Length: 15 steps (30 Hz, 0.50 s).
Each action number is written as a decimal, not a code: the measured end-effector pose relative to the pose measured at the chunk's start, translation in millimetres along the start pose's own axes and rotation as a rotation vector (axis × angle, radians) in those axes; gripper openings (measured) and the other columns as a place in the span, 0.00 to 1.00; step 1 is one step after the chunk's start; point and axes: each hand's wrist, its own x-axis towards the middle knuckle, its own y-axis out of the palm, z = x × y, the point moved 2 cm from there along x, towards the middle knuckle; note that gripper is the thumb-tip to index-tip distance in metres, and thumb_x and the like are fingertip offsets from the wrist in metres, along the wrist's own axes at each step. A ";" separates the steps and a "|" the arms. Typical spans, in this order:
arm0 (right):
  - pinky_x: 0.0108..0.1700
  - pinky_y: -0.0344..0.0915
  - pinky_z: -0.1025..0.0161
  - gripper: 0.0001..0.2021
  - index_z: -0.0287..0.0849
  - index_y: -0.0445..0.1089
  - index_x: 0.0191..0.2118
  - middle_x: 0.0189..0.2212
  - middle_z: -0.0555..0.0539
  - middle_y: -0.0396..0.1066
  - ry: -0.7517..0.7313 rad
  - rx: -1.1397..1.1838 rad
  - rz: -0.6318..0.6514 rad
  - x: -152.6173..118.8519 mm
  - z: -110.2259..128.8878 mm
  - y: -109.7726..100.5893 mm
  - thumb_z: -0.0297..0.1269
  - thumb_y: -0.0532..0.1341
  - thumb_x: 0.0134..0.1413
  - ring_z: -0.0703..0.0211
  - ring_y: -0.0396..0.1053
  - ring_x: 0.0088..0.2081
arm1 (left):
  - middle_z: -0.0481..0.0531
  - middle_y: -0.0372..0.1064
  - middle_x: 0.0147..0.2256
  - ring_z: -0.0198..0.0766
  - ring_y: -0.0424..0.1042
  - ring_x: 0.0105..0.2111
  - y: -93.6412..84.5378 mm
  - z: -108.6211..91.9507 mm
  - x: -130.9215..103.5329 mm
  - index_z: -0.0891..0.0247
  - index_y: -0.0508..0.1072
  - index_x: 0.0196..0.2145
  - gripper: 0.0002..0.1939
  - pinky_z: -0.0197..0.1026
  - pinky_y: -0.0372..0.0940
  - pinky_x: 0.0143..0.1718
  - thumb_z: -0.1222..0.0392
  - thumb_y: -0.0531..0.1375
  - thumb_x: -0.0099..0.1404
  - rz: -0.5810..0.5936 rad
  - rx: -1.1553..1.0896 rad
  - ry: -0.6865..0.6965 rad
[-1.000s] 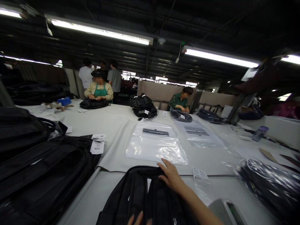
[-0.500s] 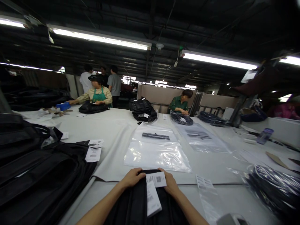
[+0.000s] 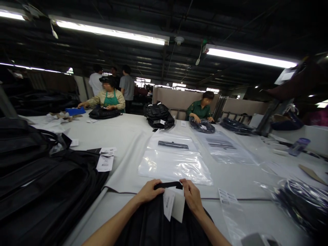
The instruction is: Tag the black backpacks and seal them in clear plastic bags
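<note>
A black bag [image 3: 151,225] lies at the bottom middle, its top handle [image 3: 167,185] raised in an arch. My left hand [image 3: 151,191] is closed on the left end of this handle. At the handle's right end, my right hand [image 3: 191,196] pinches the bag's top edge. White paper tags [image 3: 168,204] hang from between the hands over the bag's front. Beyond the bag, a clear plastic bag [image 3: 174,164] lies flat on the white table [image 3: 123,143].
Black bags [image 3: 46,191] are piled at the left with tags. Plastic-wrapped bags [image 3: 302,201] lie at the right, near a sheet of labels [image 3: 227,197]. Across the table, a person in a green apron [image 3: 111,99] and a person in a green shirt [image 3: 201,109] handle bags.
Both hands have lifted the handle into an arch, and the tags have swung and turned. The person in the green shirt has spread their hands on the wrapped bag. The view has shifted slightly.
</note>
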 end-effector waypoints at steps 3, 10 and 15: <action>0.39 0.63 0.62 0.27 0.38 0.74 0.37 0.29 0.45 0.75 0.032 -0.085 0.215 -8.0 22.8 -2.4 0.56 0.48 0.57 0.54 0.71 0.34 | 0.49 0.69 0.35 0.41 0.66 0.39 0.1 0.5 -0.6 0.62 0.72 0.35 0.11 0.38 0.60 0.42 0.54 0.56 0.58 -0.002 0.005 0.010; 0.26 0.54 0.67 0.05 0.40 0.71 0.20 0.19 0.51 0.70 0.036 -0.278 0.432 -14.8 38.7 -1.6 0.29 0.59 0.40 0.61 0.66 0.24 | 0.50 0.71 0.36 0.41 0.68 0.38 -3.9 -6.8 -3.7 0.63 0.72 0.37 0.14 0.38 0.61 0.41 0.52 0.54 0.61 0.026 0.002 0.017; 0.20 0.55 0.69 0.06 0.38 0.69 0.18 0.15 0.50 0.69 0.240 -0.231 0.412 -38.5 22.4 28.1 0.24 0.57 0.36 0.62 0.65 0.18 | 0.51 0.70 0.41 0.40 0.68 0.41 -11.1 -13.6 -8.1 0.63 0.69 0.44 0.18 0.38 0.62 0.44 0.50 0.50 0.65 0.016 0.025 0.009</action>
